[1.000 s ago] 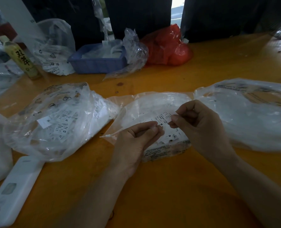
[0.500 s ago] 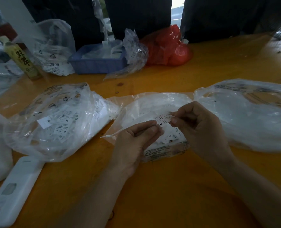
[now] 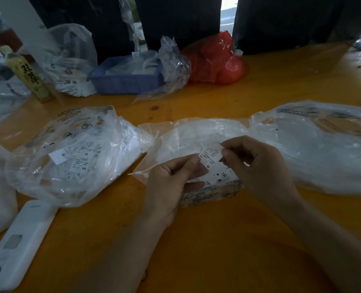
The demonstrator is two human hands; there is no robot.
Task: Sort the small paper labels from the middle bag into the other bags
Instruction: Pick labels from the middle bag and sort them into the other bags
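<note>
bare table (image 3: 217,240) near, bags (image 3: 69,157) flanking, seemingly

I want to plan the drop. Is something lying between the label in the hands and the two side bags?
Nothing visible blocks it. Both hands pinch the small white paper label above the middle clear plastic bag; the left clear bag and right clear bag lie directly beside it.

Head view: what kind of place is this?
Probably a garment packing or sorting workbench. Clear plastic bags stuffed with small paper size labels (XL, XS, M) lie on an orange wooden table, with a blue plastic basket behind.
</note>
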